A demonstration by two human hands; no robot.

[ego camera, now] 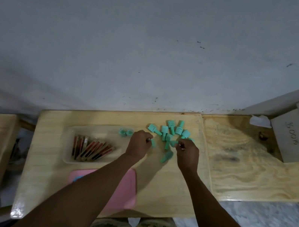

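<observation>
While left hand and right hand pinch green pieces, box reads "JS0019".

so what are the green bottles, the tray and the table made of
The green bottles: likely plastic or coated glass, matte; even mint colour, no glare. The tray: thin pale plastic, perhaps translucent; moulded rounded rim. The table: light wood or plywood, glossy varnish; clear grain, shine at the near corner.
</observation>
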